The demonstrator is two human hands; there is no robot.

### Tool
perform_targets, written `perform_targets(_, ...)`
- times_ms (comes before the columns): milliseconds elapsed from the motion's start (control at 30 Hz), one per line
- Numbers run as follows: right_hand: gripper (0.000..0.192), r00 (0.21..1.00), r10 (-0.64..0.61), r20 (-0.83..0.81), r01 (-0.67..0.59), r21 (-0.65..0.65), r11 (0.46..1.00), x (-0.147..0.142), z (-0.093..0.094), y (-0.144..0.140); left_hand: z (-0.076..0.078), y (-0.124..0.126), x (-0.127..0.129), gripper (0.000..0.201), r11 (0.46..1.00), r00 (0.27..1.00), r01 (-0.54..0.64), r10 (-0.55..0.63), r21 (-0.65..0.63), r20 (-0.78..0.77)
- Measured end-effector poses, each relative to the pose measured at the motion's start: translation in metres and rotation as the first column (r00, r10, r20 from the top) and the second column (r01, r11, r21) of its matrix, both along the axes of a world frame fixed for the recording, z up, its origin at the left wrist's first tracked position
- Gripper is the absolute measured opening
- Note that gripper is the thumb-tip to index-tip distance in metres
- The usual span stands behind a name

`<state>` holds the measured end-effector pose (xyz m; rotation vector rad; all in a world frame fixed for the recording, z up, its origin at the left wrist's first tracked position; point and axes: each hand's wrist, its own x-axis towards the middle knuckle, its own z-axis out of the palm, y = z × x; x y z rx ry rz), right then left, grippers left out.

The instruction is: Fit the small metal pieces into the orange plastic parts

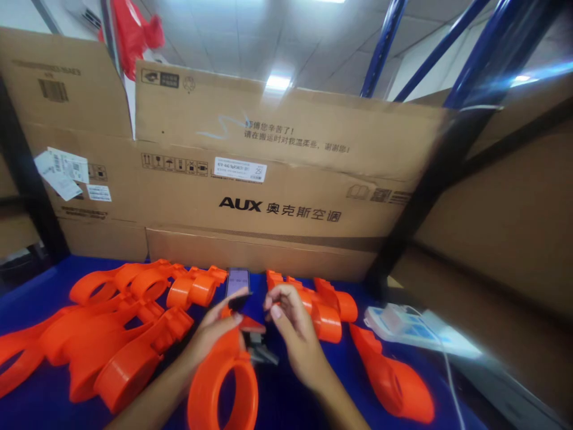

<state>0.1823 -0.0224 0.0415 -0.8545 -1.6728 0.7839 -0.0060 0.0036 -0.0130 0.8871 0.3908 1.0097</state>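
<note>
My left hand (213, 327) is closed on an orange plastic ring-ended part (200, 388), whose ring points down toward me. A small black piece (240, 300) sticks out by the left fingertips at the part's upper end; whether it is attached cannot be seen. Just to the right, my right hand (295, 337) is curled with thumb and fingers drawn together, apart from the part. Anything between those fingertips is too small or blurred to make out. Below and between the hands lie some small grey pieces (262, 352), partly hidden.
Similar orange parts (129, 370) are heaped at left, with more orange parts (326, 322) at right on the blue surface (286, 406). Behind the hands lies a phone-like device (238, 279). A white power strip (403, 325) with a cable stands right. Cardboard (277, 185) walls the back.
</note>
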Motion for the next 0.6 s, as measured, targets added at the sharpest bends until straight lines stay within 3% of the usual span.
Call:
perform_targets(67, 0.028, 0.993, 0.09, -0.074, -0.101, -0.158, 0.982, -0.002, 0.002, -0.002, -0.003, -0.002, 0.001, 0.083, 0.988, 0.988, 0.145, -0.148, 0.054, 0.052)
perform_targets(133, 0.034, 0.97, 0.208, -0.122, -0.235, -0.281, 0.931, -0.003, 0.005, -0.004, -0.004, -0.007, 0.002, 0.086, 0.963, 0.963, 0.254, -0.26, 0.091, 0.071)
perform_targets(233, 0.036, 0.947, 0.269, -0.177, -0.316, -0.349, 0.882, -0.005, 0.006, -0.006, 0.0, -0.016, 0.003, 0.083, 0.949, 0.949, 0.307, -0.311, 0.078, 0.049)
perform_targets(400, 0.031, 0.979, 0.155, -0.129, -0.188, -0.299, 0.936, -0.008, 0.0, -0.001, 0.015, -0.028, 0.003, 0.08, 0.981, 0.983, 0.184, -0.183, 0.06, -0.025)
perform_targets(600, 0.03, 0.979, 0.133, -0.157, -0.182, -0.359, 0.915, -0.014, -0.009, 0.004, 0.017, -0.029, 0.006, 0.063, 1.0, 0.986, 0.03, -0.027, 0.011, -0.167)
